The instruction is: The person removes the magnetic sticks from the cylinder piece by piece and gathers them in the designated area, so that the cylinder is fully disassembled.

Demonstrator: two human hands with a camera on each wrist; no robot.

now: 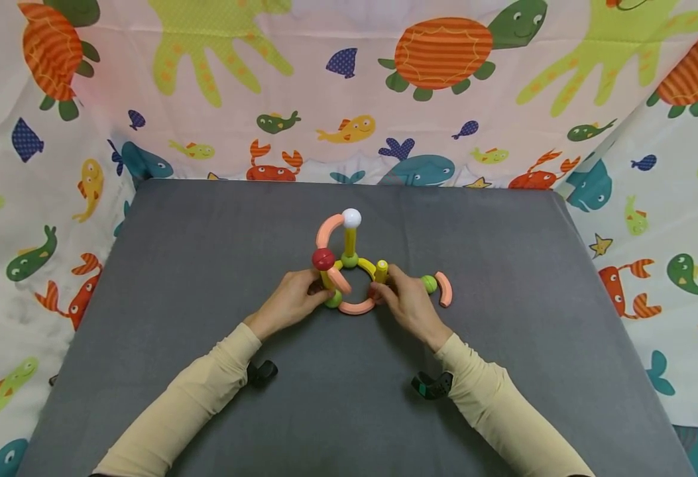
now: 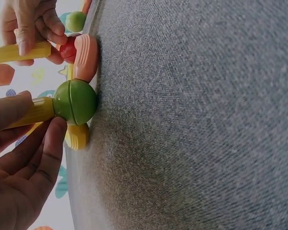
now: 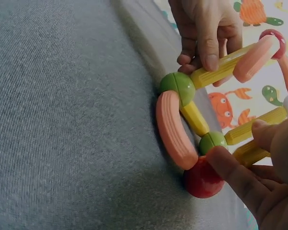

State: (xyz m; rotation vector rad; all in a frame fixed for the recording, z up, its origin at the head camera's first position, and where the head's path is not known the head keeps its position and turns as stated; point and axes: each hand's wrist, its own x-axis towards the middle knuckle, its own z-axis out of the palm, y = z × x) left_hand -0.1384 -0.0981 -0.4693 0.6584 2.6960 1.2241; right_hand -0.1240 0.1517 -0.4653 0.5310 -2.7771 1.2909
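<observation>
A ring of toy rods and balls lies on the grey cloth. My left hand [image 1: 291, 298] pinches an upright yellow rod [image 2: 41, 109] just above a green ball [image 2: 77, 101], one fingertip against that ball. Across the ring, my right hand [image 1: 411, 301] pinches another upright yellow rod [image 1: 381, 270], whose lower end meets a red ball [image 3: 204, 178]. A curved salmon rod [image 3: 174, 127] joins the green and red balls at the near side. Over the left rod sits another red ball [image 1: 323, 259], with a salmon arch [image 1: 327, 230] rising to a white ball [image 1: 351, 218].
Beyond my right fingers lie a loose-looking green ball [image 1: 429, 284] and a curved salmon piece [image 1: 444, 289]. A yellow rod [image 1: 350, 242] supports the white ball at the ring's back. The printed curtain [image 1: 337, 152] borders the grey table [image 1: 205, 218].
</observation>
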